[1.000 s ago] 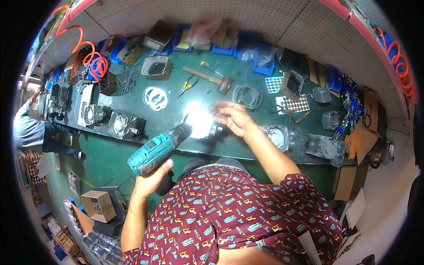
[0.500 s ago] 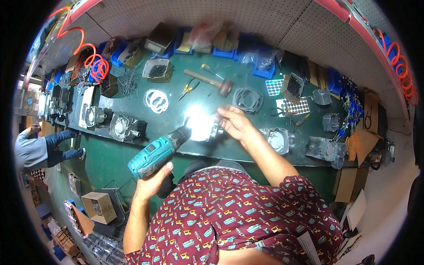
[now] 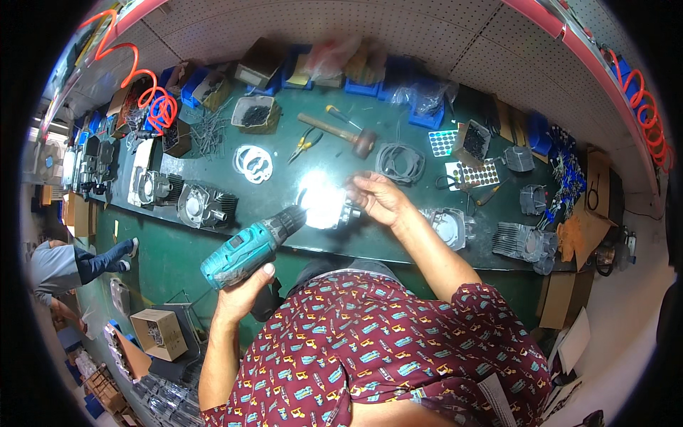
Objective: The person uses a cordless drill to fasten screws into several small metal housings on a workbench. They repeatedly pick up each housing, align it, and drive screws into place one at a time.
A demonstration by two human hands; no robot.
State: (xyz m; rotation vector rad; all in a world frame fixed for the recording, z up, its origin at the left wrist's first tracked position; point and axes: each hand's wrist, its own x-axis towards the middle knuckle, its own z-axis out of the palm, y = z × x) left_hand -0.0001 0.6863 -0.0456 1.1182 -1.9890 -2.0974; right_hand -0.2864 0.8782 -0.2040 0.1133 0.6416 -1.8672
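Observation:
My left hand (image 3: 247, 287) grips a teal cordless drill (image 3: 250, 245) whose black nose points at a shiny metal housing (image 3: 326, 207) on the green workbench (image 3: 213, 178). The housing glares under bright light, so its detail is washed out. My right hand (image 3: 379, 200) rests on the housing's right side, fingers curled against it.
A wooden-handled mallet (image 3: 341, 133), yellow-handled pliers (image 3: 304, 146), white gaskets (image 3: 253, 162), a grey gasket pile (image 3: 400, 162) and more metal housings (image 3: 205, 205) (image 3: 447, 226) lie on the bench. Blue bins (image 3: 370, 85) line the back. Another person (image 3: 67, 265) crouches at far left beside cardboard boxes (image 3: 160, 333).
The drill has come slightly closer to the housing. The person at far left has moved lower in the view. My right hand stays on the housing.

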